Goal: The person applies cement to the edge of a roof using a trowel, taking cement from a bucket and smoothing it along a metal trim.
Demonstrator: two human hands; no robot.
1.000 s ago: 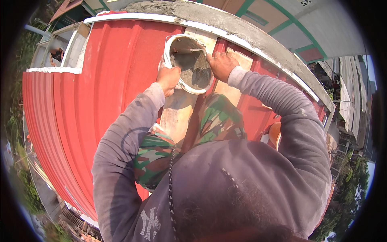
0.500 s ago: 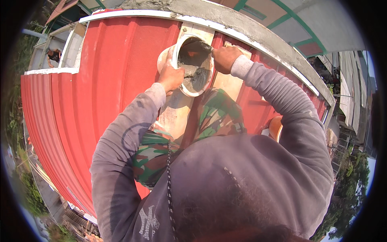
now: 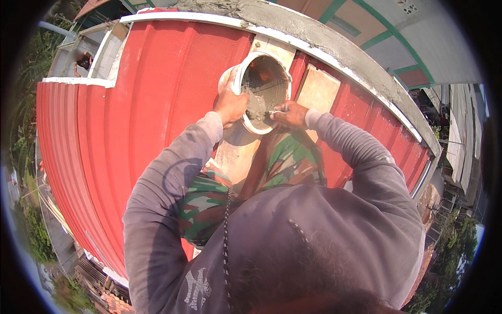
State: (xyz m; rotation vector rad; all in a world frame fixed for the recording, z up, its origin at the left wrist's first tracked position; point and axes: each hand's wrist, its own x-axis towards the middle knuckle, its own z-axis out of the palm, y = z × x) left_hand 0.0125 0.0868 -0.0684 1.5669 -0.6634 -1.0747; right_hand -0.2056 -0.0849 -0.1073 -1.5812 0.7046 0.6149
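Observation:
A white bucket [image 3: 238, 78] is tipped toward me on the red metal roof, its mouth facing up and back. Wet grey mortar [image 3: 256, 104] lies inside, heaped toward the near side. My left hand [image 3: 231, 107] grips the bucket at its left rim. At the near right rim, the fingers of my right hand [image 3: 293, 115] are closed round what looks like a trowel [image 3: 275, 112]; only a small pale part shows, and its blade is hidden in the mortar. My knee in camouflage trousers [image 3: 293, 159] is just below the bucket.
Wooden boards [image 3: 317, 89] lie on the ribbed red roof [image 3: 157, 89]. Beyond runs a white edge strip [image 3: 209, 19] and a grey cement ledge [image 3: 314, 29]. Another person [image 3: 83, 62] is down at the far left. A green-trimmed building wall [image 3: 376, 36] stands at the far right.
My right hand has moved from the upper right rim down to the near right rim, bringing the tool into the mortar. My left hand keeps its hold; the view has shifted slightly.

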